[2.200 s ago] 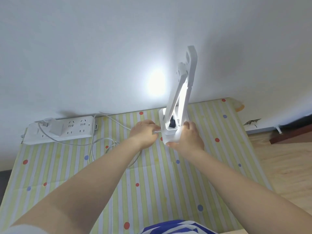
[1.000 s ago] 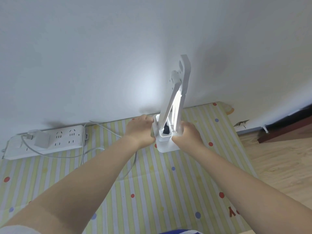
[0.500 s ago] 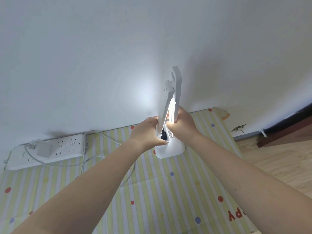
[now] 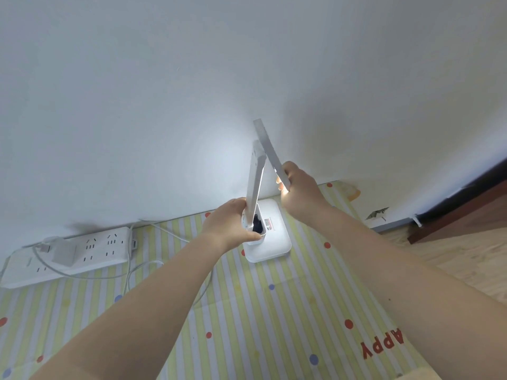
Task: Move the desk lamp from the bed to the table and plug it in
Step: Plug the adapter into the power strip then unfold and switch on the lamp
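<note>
A white folding desk lamp point(image 4: 270, 237) stands on the table point(image 4: 247, 325), which wears a striped, dotted cloth, close to the wall. Its arm point(image 4: 255, 187) rises from the base and its lit head point(image 4: 270, 153) is swung out to the right. My left hand point(image 4: 233, 226) grips the foot of the arm at the base. My right hand point(image 4: 297, 192) holds the lower end of the lamp head. A white cable point(image 4: 131, 270) runs from under my left forearm to a charger point(image 4: 64, 253) plugged into the white power strip point(image 4: 68, 255) at the left.
The white wall point(image 4: 192, 91) rises right behind the lamp. To the right of the table lies wooden floor point(image 4: 452, 256) with a dark baseboard piece point(image 4: 452, 218). Red letters point(image 4: 382, 346) mark the cloth near the front right.
The lamp was set down flat near the wall. My right hand moved up from the base and swung the lit head away from the arm, opening the lamp. My left hand stayed at the base.
</note>
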